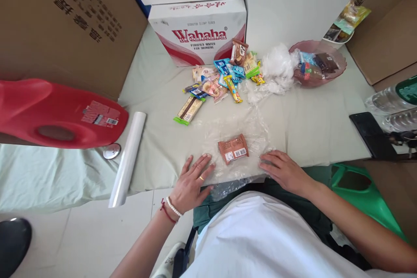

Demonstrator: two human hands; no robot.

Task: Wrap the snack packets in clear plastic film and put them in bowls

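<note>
A brown snack packet lies on a sheet of clear plastic film spread on the pale green cloth. My left hand rests flat on the film's near left edge, fingers stretched out, a ring on one finger. My right hand lies flat on the film's near right edge, fingers extended toward the packet. Neither hand holds anything. Farther back sits a pile of several wrapped snacks.
A roll of clear film lies at the left near a red jug. A pink bowl of snacks and crumpled plastic sit at the back right. Cardboard boxes and a Wahaha carton line the back. A black phone lies right.
</note>
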